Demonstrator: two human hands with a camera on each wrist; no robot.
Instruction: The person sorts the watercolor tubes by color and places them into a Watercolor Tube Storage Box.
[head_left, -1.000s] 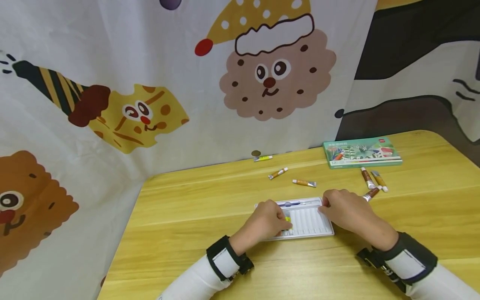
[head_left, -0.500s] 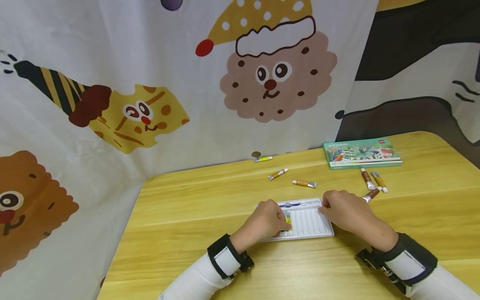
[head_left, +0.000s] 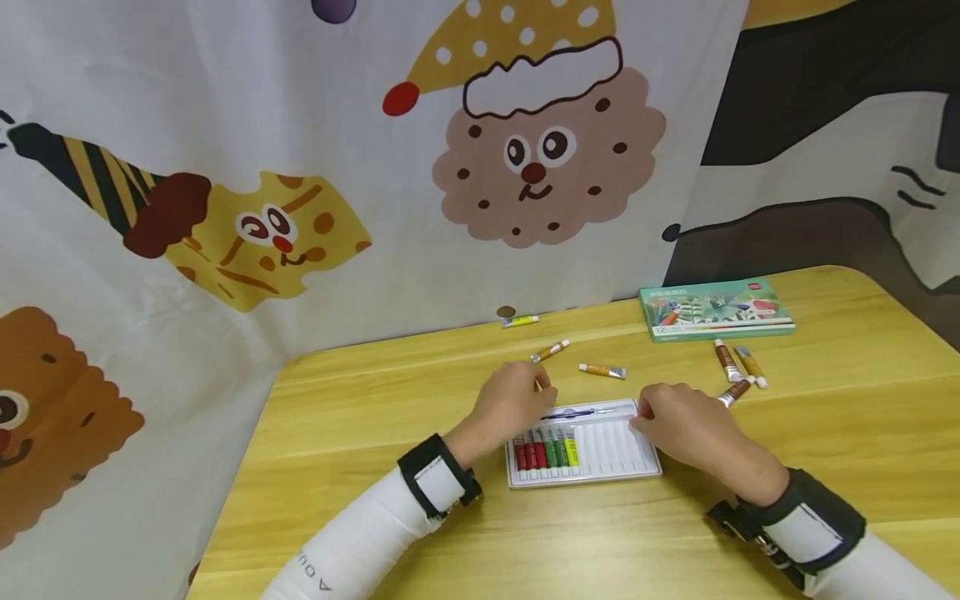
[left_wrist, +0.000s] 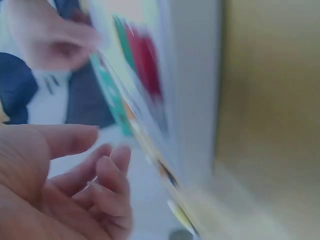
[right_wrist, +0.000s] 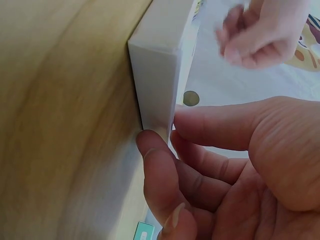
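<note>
On the table lies a white paint tray [head_left: 585, 481], its left slots filled by several paint tubes [head_left: 551, 451] in red, green and yellow. A thin blue paintbrush [head_left: 573, 413] rests in the groove along the tray's back. My left hand [head_left: 513, 402] hovers over the tray's back left corner; in the left wrist view its fingers [left_wrist: 107, 190] are loosely bent with nothing between them. My right hand [head_left: 686, 421] pinches the tray's right end, thumb on the top rim and fingers against the side wall [right_wrist: 157, 85] in the right wrist view.
Behind the tray lie a yellow tube [head_left: 521, 321] and two ochre tubes, one of them [head_left: 602, 371] nearest the tray. Two brown tubes and an ochre tube [head_left: 751, 367] lie to the right, before a green paint box [head_left: 716, 310]. A printed curtain [head_left: 405, 283] hangs behind the table.
My left hand has let go of the yellow tube, now in its slot, and moved back and left, uncovering the row of tubes. My right hand stays at the tray's end.
</note>
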